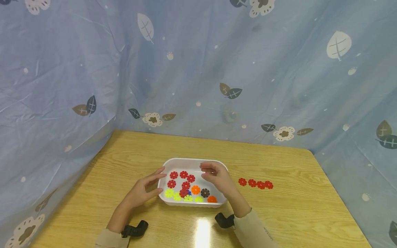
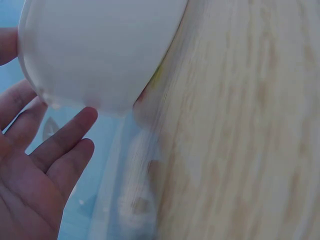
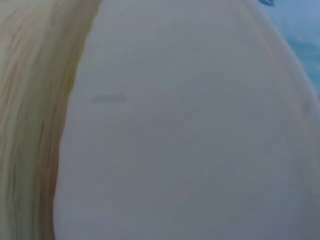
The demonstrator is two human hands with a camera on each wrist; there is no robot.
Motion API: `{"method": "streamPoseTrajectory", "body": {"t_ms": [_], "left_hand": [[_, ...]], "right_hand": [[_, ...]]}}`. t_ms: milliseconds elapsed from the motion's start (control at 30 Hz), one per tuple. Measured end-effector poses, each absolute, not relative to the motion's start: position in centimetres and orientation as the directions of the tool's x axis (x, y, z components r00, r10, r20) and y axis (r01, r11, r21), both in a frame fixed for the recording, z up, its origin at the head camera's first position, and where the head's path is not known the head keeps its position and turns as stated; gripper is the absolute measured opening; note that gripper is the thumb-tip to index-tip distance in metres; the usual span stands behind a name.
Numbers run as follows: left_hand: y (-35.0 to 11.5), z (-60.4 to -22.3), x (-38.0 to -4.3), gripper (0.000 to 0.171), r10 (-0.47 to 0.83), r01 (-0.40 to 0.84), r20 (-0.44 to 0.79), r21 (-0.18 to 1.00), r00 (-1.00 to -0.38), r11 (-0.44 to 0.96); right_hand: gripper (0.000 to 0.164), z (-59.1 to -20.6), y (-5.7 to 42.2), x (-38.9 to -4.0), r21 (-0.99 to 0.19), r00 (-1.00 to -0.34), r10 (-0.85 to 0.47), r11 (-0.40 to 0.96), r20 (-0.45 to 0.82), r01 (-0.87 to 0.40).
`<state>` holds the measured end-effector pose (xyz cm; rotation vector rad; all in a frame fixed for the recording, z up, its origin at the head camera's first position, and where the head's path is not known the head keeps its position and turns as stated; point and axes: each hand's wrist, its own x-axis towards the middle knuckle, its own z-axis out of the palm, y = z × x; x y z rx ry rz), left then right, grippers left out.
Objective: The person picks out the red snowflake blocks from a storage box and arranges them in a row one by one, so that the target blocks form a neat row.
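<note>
A white plastic tray [image 1: 198, 204] stands on the table with several notched plastic discs in it. Red discs [image 1: 183, 174] lie toward its left side, with yellow discs [image 1: 169, 193], orange discs [image 1: 195, 189] and a dark disc [image 1: 205, 193] nearer the front. My left hand [image 1: 140, 191] touches the tray's left end, its fingers spread and fairly straight; the left wrist view shows these fingers [image 2: 75, 132] against the tray's outer wall [image 2: 100, 55]. Over the tray's right part hovers my right hand [image 1: 219, 179], fingers extended, no disc visible in it. The tray wall [image 3: 185, 125] fills the right wrist view, hiding that hand.
Several red discs [image 1: 252, 183] lie in a row on the wooden table [image 1: 297, 206], right of the tray. A patterned blue curtain [image 1: 192, 69] encloses the back and sides. Black wrist mounts [image 1: 135, 229] sit on both forearms.
</note>
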<state>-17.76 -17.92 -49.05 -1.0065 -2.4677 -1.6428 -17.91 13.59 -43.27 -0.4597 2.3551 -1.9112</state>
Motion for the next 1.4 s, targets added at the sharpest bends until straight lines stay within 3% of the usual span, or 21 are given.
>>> {"method": "streamPoseTrajectory", "body": {"t_ms": [567, 800, 1000, 1167, 1400], "left_hand": [[-17.8, -49.0, -17.7, 0.044, 0.505, 0.517, 0.352, 0.824, -0.788, 0.233], [-17.8, -49.2, -17.7, 0.044, 0.505, 0.523, 0.354, 0.817, -0.788, 0.243], [-17.9, -49.2, -17.7, 0.044, 0.510, 0.529, 0.359, 0.814, -0.781, 0.238], [-17.9, -49.0, -17.7, 0.044, 0.506, 0.534, 0.363, 0.809, -0.782, 0.246], [-17.8, -49.2, -17.8, 0.044, 0.506, 0.533, 0.365, 0.812, -0.782, 0.239]], "right_hand": [[0.035, -45.5, 10.0, -20.9, -0.932, -0.957, -0.291, 0.344, 0.006, -0.110], [0.038, -46.6, 9.2, -21.0, -0.823, -0.961, -0.267, 0.561, -0.077, -0.090], [0.034, -47.2, 8.6, -20.9, -0.676, -0.958, -0.285, 0.710, -0.021, -0.196], [0.025, -47.3, 8.3, -20.8, -0.595, -0.956, -0.294, 0.767, 0.006, -0.240], [0.020, -47.3, 8.2, -20.9, -0.596, -0.964, -0.263, 0.781, -0.041, -0.188]]}}
